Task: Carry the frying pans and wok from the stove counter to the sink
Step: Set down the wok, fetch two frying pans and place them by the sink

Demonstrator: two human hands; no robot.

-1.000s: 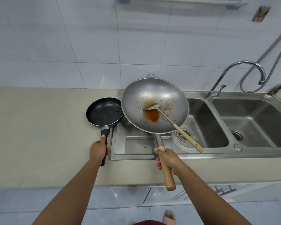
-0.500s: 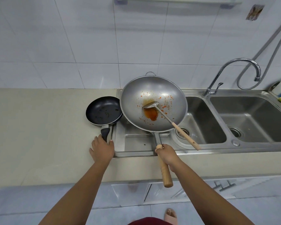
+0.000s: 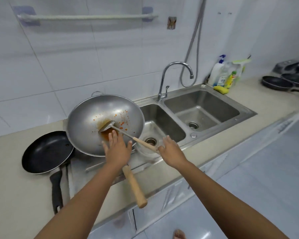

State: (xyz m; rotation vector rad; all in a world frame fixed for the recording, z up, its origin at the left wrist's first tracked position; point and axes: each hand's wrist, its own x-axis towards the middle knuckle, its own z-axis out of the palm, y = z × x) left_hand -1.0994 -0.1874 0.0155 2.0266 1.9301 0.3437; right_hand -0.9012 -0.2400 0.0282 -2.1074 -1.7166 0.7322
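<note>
Both hands are empty, fingers spread: left hand (image 3: 116, 149) hovers over the wok's (image 3: 93, 125) near rim, right hand (image 3: 171, 152) beside the spatula (image 3: 128, 133) handle; wok rests on the sink's (image 3: 248, 112) drainboard; black frying pan (image 3: 47, 152) sits touching its left side.

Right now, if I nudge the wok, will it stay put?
Probably not. The wok has a rounded bowl perched on the sink ledge, so it may rock. The loose spatula could slide, and its long handle overhangs.
</note>
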